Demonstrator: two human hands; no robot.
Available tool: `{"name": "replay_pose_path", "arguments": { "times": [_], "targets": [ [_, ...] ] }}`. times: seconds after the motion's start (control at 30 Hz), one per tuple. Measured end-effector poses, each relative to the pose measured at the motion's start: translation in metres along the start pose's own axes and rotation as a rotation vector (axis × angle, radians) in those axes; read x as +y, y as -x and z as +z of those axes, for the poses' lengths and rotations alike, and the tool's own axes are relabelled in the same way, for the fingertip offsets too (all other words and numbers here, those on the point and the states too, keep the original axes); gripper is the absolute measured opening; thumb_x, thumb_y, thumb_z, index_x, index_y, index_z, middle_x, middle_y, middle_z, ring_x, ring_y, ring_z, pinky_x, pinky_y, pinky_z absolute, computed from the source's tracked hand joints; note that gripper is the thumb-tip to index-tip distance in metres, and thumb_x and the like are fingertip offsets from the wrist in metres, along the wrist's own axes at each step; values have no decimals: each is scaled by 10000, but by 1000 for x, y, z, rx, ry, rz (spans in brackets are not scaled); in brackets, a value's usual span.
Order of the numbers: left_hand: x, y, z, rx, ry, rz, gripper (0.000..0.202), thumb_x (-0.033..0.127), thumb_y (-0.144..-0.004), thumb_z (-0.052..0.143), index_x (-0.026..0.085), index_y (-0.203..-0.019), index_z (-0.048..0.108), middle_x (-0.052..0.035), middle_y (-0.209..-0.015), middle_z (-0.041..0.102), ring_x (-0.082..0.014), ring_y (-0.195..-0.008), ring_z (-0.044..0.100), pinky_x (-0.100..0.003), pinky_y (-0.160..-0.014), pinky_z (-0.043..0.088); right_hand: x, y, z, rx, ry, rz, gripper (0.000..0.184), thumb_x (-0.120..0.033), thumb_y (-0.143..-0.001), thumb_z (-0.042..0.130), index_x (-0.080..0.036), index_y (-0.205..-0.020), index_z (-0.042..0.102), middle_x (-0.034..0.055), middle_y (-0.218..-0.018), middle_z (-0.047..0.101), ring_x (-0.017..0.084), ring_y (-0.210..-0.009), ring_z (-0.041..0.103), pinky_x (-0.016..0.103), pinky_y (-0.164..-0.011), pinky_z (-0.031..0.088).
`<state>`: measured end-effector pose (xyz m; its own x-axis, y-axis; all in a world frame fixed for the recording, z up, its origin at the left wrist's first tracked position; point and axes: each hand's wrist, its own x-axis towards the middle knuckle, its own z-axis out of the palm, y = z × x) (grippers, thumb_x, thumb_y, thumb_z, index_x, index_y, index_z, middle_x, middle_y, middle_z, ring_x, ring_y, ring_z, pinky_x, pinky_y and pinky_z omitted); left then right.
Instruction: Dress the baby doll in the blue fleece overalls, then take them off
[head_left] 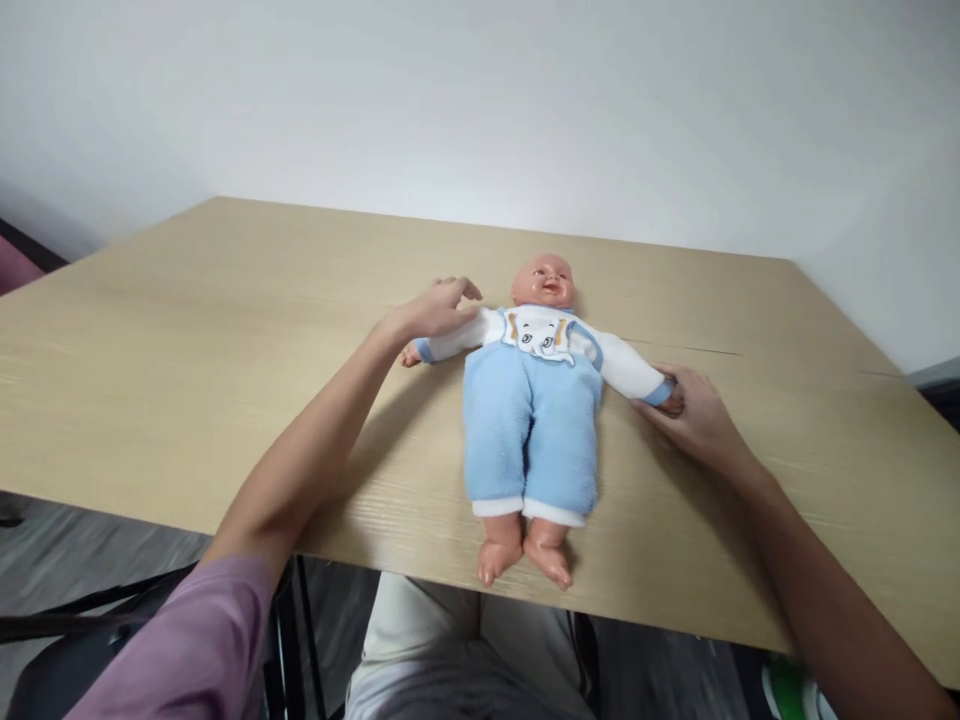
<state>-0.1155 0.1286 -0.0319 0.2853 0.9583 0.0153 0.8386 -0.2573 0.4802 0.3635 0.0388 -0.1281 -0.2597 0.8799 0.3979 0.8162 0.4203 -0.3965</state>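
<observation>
A baby doll (532, 400) lies on its back on the wooden table, its bare feet towards me and its arms spread to the sides. It wears light blue trousers and a white top with a cartoon face on the bib. My left hand (444, 308) is open over the white sleeve on the left, its fingers stretched towards the doll's shoulder. Whether it touches the sleeve is hard to make out. On the other side, my right hand (694, 408) has its thumb and fingers around the doll's hand and blue cuff.
The light wooden table (225, 350) reaches back to a white wall (480, 120). Its front edge runs just below the doll's feet. A black chair (67, 650) stands at the lower left. A green and white object (795, 690) shows under the table at the lower right.
</observation>
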Motion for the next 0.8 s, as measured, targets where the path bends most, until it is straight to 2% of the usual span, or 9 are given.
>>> {"name": "replay_pose_path", "arguments": {
  "times": [0.07, 0.1, 0.2, 0.27, 0.33, 0.4, 0.5, 0.63, 0.8],
  "targets": [
    [31, 3, 12, 172, 15, 140, 429, 393, -1054, 557, 187, -1407, 686, -164, -1534, 715, -351, -1503, 603, -501, -1314, 462, -5, -3, -1, 23, -52, 13, 559, -627, -955, 796, -225, -1340, 750, 205, -1288, 842, 448, -1179, 794, 624, -1071, 615],
    [48, 2, 20, 208, 28, 216, 407, 396, -1079, 538, 193, -1399, 686, -156, -1511, 725, -340, -1482, 616, -498, -1314, 463, -7, -4, -1, 30, -92, 38, 582, -626, -938, 830, -227, -1353, 747, 203, -1308, 842, 444, -1190, 802, 613, -1068, 628],
    [97, -8, 51, 162, -42, 412, 395, 419, -1121, 546, 151, -1373, 690, -197, -1481, 729, -358, -1433, 634, -512, -1309, 456, -9, -3, 0, 84, -242, 156, 701, -647, -856, 941, -253, -1392, 719, 183, -1350, 836, 420, -1199, 819, 570, -1029, 670],
    [122, -19, 70, 127, -143, 449, 407, 421, -1131, 574, 123, -1380, 696, -230, -1471, 731, -389, -1467, 608, -534, -1298, 449, -8, -3, 1, 146, -335, 215, 723, -667, -820, 977, -276, -1368, 715, 161, -1343, 832, 404, -1196, 818, 561, -1031, 680],
    [136, -31, 84, 79, -240, 441, 365, 398, -1118, 625, 120, -1332, 723, -236, -1431, 756, -413, -1446, 616, -557, -1271, 450, -6, -5, 4, 193, -439, 244, 712, -675, -807, 989, -284, -1335, 713, 141, -1341, 822, 385, -1209, 810, 560, -1069, 674],
    [138, -39, 92, 46, -285, 443, 324, 380, -1125, 635, 118, -1286, 739, -234, -1385, 778, -423, -1396, 641, -565, -1228, 466, -5, -11, 8, 214, -566, 258, 724, -672, -785, 1006, -279, -1314, 706, 131, -1343, 810, 365, -1224, 804, 548, -1100, 669],
    [130, -43, 96, 74, -200, 508, 339, 383, -1177, 573, 105, -1298, 726, -224, -1297, 795, -389, -1291, 698, -512, -1156, 506, -10, -29, 13, 252, -731, 253, 766, -663, -741, 1038, -277, -1306, 694, 112, -1315, 790, 334, -1238, 799, 514, -1131, 666],
    [116, -38, 96, 147, -13, 727, 415, 467, -1229, 480, 143, -1350, 707, -171, -1199, 794, -305, -1138, 751, -406, -1058, 541, -27, -67, 28, 367, -838, 203, 705, -655, -753, 1033, -300, -1245, 675, 74, -1313, 759, 293, -1300, 767, 481, -1214, 624],
    [107, -30, 97, 283, -101, 960, 524, 522, -1253, 350, 212, -1339, 764, -154, -1162, 778, -276, -1083, 756, -385, -974, 548, -55, -98, 62, 397, -779, 90, 530, -597, -813, 955, -290, -1162, 702, 70, -1122, 721, 274, -1032, 754, 459, -974, 690]
  ]
}}
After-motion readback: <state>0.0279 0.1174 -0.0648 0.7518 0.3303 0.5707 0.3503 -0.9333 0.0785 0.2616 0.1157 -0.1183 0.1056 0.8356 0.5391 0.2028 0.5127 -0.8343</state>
